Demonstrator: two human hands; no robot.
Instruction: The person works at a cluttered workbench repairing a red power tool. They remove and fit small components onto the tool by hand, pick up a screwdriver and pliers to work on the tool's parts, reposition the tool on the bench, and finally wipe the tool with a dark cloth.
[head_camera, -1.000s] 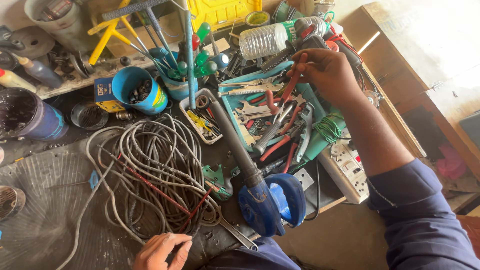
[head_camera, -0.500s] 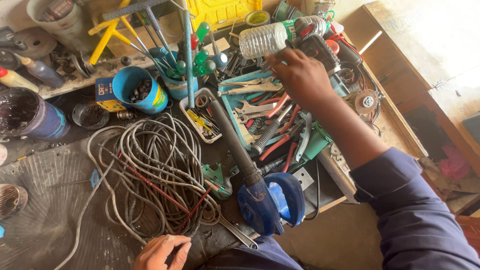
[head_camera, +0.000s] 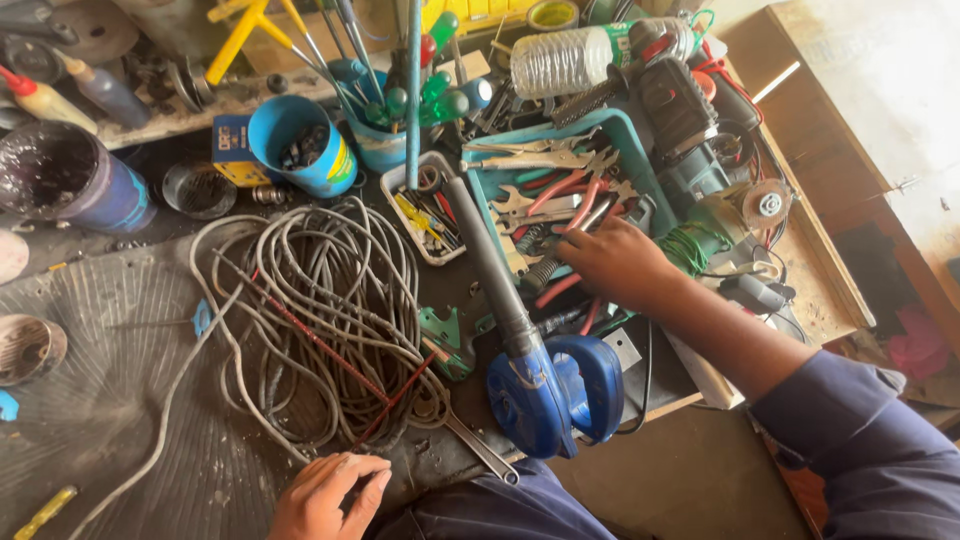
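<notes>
Navy sleeves frame the near edge; left hand sits at 6 o'clock on the bench rim, fingers loosely curled, holding nothing that shows, just touching the dark mat. Grey cable coil lies right above it, toward 11 o'clock from that hand, with a red wire through it. Open-ended spanner lies between left hand and coil edge, close to the fingertips. Blue electric blower is at centre, nozzle running up toward 12.

Right hand is at 2 o'clock from the blower, palm down, fingers dipped into the teal tool tray. Fingertips are buried among red-handled pliers and spanners; can't tell if anything is pinched, grip hidden by the back of the hand.

Judged step: rummaging in the tray for a hand tool, nothing lifted clear. Next move would need fingers closing on one handle and drawing it out without snagging the tangle. Pliers sit just past the right fingertips, toward 11 o'clock; well apart from the left hand.

Farther out: white parts tray, blue cup at 11, screwdriver pot, clear plastic bottle at 12, dark can at 10.
</notes>
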